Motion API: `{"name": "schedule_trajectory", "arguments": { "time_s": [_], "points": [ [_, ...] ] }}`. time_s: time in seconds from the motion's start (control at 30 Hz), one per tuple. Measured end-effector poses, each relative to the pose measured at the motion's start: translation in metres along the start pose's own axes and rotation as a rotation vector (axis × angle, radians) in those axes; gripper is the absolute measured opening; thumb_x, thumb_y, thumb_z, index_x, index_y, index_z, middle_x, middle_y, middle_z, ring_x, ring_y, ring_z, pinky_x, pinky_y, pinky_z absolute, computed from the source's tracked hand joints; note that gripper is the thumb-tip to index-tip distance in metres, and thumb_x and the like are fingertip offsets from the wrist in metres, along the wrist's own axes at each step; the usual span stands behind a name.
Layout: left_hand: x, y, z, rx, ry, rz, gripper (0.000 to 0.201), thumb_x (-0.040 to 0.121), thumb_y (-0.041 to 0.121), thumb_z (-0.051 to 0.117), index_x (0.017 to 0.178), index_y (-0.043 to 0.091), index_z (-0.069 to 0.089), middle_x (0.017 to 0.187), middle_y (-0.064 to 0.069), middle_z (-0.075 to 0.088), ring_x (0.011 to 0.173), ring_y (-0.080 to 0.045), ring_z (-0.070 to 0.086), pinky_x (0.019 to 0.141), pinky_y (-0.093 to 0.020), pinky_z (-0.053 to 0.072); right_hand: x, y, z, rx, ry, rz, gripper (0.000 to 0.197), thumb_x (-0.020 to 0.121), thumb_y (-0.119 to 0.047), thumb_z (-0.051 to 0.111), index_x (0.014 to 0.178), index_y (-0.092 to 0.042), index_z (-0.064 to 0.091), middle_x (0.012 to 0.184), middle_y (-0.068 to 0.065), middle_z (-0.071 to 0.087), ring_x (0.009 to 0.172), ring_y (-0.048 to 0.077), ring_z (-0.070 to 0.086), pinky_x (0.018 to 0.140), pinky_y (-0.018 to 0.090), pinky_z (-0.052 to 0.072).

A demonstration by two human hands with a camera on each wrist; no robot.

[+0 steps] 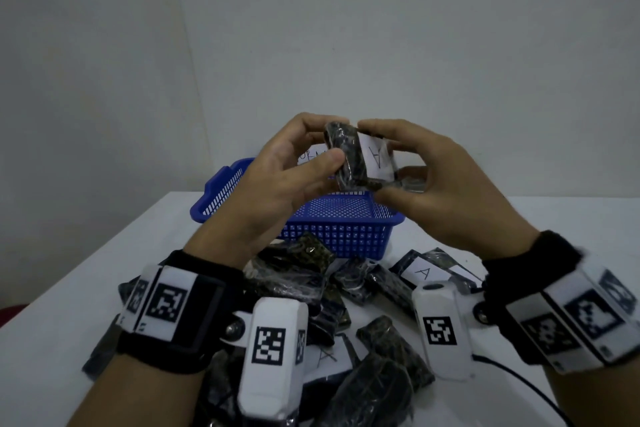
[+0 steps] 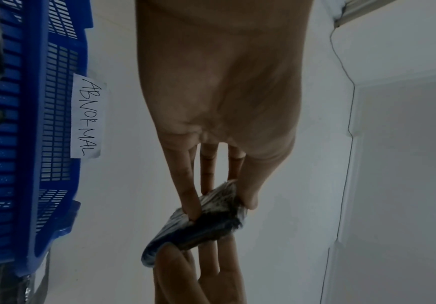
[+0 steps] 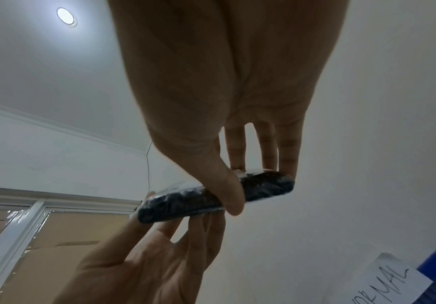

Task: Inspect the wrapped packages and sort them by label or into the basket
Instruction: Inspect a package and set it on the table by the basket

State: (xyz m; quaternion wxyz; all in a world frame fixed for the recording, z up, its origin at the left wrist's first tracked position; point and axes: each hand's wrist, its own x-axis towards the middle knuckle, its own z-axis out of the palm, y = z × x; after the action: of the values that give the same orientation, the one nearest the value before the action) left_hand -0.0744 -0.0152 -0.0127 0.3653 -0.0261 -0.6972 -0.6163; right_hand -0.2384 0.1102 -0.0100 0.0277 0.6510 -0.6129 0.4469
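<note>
- Holding one wrapped package (image 1: 349, 156) up in the air between both hands, above the blue basket (image 1: 332, 222).
- My left hand (image 1: 277, 180) is pinching the package's left end, thumb on the near side and fingers curling round the far side.
- My right hand (image 1: 433, 180) is pinching the other end, with the thumb underneath and the fingers over the top edge.
- I am seeing a white label (image 1: 375, 156) marked "A" on the package, facing me, just beside my right fingers.
- From the right wrist view, the package (image 3: 211, 197) is showing as a dark, flat bundle in shiny clear wrap, my thumb pressing across its middle.
- The basket is sitting on the white surface (image 1: 104, 288), and a paper tag (image 2: 88, 117) reading "ABNORMAL" is sticking up at its rim.
- A pile of dark wrapped packages (image 1: 304, 274) is lying on the surface just in front of the basket, below my wrists; another "A" label (image 1: 423, 273) is showing on one of them.
</note>
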Motion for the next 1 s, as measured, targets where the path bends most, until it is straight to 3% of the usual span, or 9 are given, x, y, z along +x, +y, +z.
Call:
{"name": "schedule_trajectory", "arguments": {
  "time_s": [0.13, 0.3, 0.43, 0.5, 0.6, 0.63, 0.8, 0.9, 1.0],
  "points": [
    [-0.001, 0.004, -0.002, -0.003, 0.029, 0.0, 0.024, 0.092, 0.014, 0.059, 0.116, 0.014, 0.06, 0.11, -0.002, 0.066, 0.096, -0.015, 0.069, 0.077, -0.026, 0.057, 0.0, -0.007, 0.001, 0.013, 0.011, 0.022, 0.072, 0.08, -0.003, 0.079, 0.141, -0.031, 0.054, 0.134, -0.015, 0.059, 0.122, 0.0, 0.055, 0.093, 0.026, 0.057],
    [0.003, 0.007, -0.006, 0.015, 0.134, -0.021, 0.034, 0.094, 0.032, 0.059, 0.123, 0.015, 0.057, 0.109, -0.006, 0.069, 0.089, -0.021, 0.071, 0.071, -0.028, 0.058, -0.003, -0.009, 0.005, 0.024, 0.015, 0.094, 0.066, 0.077, -0.031, 0.083, 0.135, -0.037, 0.053, 0.126, -0.019, 0.058, 0.107, -0.008, 0.055, 0.088, 0.013, 0.05],
    [0.0, 0.008, -0.013, 0.104, 0.105, 0.009, 0.033, 0.09, 0.015, 0.063, 0.123, 0.014, 0.058, 0.108, -0.005, 0.071, 0.093, -0.019, 0.072, 0.072, -0.028, 0.058, -0.004, -0.011, 0.008, -0.124, 0.048, 0.1, 0.064, 0.067, -0.041, 0.083, 0.123, -0.039, 0.053, 0.119, -0.009, 0.054, 0.116, 0.017, 0.048, 0.091, 0.029, 0.043],
    [0.0, 0.007, -0.015, 0.141, 0.138, 0.064, 0.027, 0.091, 0.005, 0.061, 0.116, 0.014, 0.061, 0.103, 0.0, 0.072, 0.093, -0.015, 0.071, 0.072, -0.029, 0.058, -0.004, -0.011, 0.005, -0.053, 0.062, 0.092, 0.052, 0.07, -0.046, 0.079, 0.116, -0.038, 0.055, 0.115, -0.006, 0.056, 0.111, 0.016, 0.055, 0.088, 0.029, 0.049],
    [0.002, 0.007, -0.016, 0.125, 0.194, 0.082, 0.03, 0.095, -0.009, 0.051, 0.111, 0.015, 0.061, 0.097, 0.002, 0.07, 0.091, -0.011, 0.069, 0.074, -0.03, 0.059, -0.001, -0.009, -0.003, 0.159, 0.088, 0.116, 0.025, 0.084, -0.035, 0.078, 0.106, -0.029, 0.067, 0.102, -0.005, 0.069, 0.091, 0.02, 0.069, 0.077, 0.047, 0.061],
    [0.003, 0.006, -0.017, 0.115, 0.191, 0.076, 0.031, 0.095, -0.01, 0.05, 0.11, 0.015, 0.061, 0.096, 0.003, 0.069, 0.09, -0.011, 0.069, 0.074, -0.03, 0.059, -0.001, -0.009, -0.005, 0.188, 0.111, 0.12, 0.019, 0.086, -0.029, 0.078, 0.102, -0.026, 0.069, 0.096, -0.006, 0.071, 0.086, 0.022, 0.071, 0.075, 0.048, 0.062],
    [0.002, 0.002, -0.015, 0.194, 0.141, 0.084, 0.022, 0.091, 0.003, 0.066, 0.105, 0.019, 0.062, 0.1, 0.006, 0.067, 0.094, -0.012, 0.068, 0.079, -0.033, 0.059, -0.001, -0.012, -0.004, 0.04, 0.159, 0.007, 0.015, 0.085, -0.026, 0.079, 0.099, -0.021, 0.073, 0.085, -0.015, 0.071, 0.076, 0.003, 0.066, 0.064, 0.014, 0.05],
    [0.001, 0.002, -0.015, 0.196, 0.154, 0.104, 0.02, 0.092, 0.002, 0.061, 0.105, 0.018, 0.061, 0.101, 0.005, 0.067, 0.096, -0.015, 0.068, 0.079, -0.032, 0.059, -0.002, -0.014, -0.003, 0.093, 0.172, 0.038, 0.022, 0.082, -0.03, 0.081, 0.102, -0.026, 0.073, 0.086, -0.016, 0.071, 0.079, 0.008, 0.069, 0.062, 0.02, 0.056],
    [0.001, 0.002, -0.018, 0.208, 0.143, 0.099, 0.024, 0.093, -0.002, 0.059, 0.106, 0.018, 0.059, 0.103, 0.004, 0.065, 0.1, -0.017, 0.066, 0.084, -0.036, 0.06, -0.003, -0.015, -0.005, 0.124, 0.157, -0.003, 0.034, 0.082, -0.03, 0.081, 0.114, -0.029, 0.067, 0.099, -0.011, 0.07, 0.091, 0.011, 0.069, 0.075, 0.03, 0.06]
  ]
}}
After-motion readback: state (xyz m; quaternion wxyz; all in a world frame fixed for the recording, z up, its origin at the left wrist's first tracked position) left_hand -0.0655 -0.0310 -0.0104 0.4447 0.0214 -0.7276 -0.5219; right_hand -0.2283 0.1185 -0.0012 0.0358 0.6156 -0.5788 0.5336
